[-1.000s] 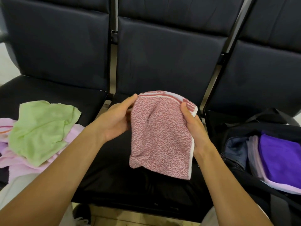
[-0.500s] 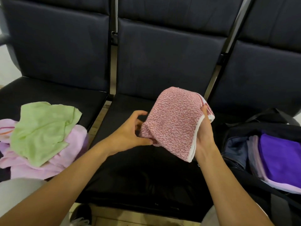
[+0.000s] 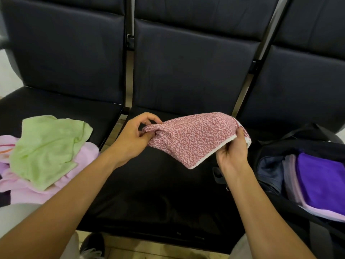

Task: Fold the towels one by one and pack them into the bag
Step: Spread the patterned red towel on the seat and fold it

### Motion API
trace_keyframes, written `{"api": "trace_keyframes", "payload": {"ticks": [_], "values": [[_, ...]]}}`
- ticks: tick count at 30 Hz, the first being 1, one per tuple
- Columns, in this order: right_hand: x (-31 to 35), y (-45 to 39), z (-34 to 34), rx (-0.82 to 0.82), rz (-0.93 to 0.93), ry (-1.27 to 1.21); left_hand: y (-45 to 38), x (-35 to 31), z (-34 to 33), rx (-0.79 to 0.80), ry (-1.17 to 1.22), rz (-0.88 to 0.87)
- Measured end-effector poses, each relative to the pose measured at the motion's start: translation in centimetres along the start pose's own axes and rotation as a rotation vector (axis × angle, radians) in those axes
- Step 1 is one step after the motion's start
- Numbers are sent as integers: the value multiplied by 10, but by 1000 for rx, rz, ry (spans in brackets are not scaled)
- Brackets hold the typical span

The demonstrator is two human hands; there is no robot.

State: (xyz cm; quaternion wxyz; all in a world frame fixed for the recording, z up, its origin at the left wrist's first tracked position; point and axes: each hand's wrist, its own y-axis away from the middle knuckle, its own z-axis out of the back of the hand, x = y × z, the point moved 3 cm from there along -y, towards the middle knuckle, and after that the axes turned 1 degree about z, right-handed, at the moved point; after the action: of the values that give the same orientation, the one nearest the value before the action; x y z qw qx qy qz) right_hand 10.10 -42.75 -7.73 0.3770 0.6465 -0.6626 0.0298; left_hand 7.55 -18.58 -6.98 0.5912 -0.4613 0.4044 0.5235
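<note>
Folded red towel held over middle seat; left hand pinches its left end, right hand grips right end. Bag beside right hand, nearer.

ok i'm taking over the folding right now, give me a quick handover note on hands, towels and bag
Left hand: pinches the left end of the red patterned towel.
Right hand: grips the towel's right, white-edged end. The towel is folded and held in the air above the middle seat.
Bag: open on the right seat, with a purple towel and other folded cloths already packed.
Left to do: finish and pack the red towel, then fold and pack the green towel and the pink towels piled under it on the left seat.
</note>
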Motion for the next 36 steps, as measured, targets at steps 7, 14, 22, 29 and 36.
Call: {"api": "trace_keyframes", "payload": {"ticks": [7, 14, 22, 29, 36], "values": [[-2, -1, -2, 30, -31, -22, 0, 4, 3, -62, -27, 44], [-5, 0, -2, 56, -53, 0, 2, -9, 4, -119, 7, -25], [-4, -5, 2, 17, -29, 12, 3, -15, 4, -251, 34, -38], [-5, -5, -2, 43, 27, 240, 3, 15, -5, 121, -166, 371], [-15, -2, -5, 187, -92, 408, 3, 9, -12, 173, -112, 390]]}}
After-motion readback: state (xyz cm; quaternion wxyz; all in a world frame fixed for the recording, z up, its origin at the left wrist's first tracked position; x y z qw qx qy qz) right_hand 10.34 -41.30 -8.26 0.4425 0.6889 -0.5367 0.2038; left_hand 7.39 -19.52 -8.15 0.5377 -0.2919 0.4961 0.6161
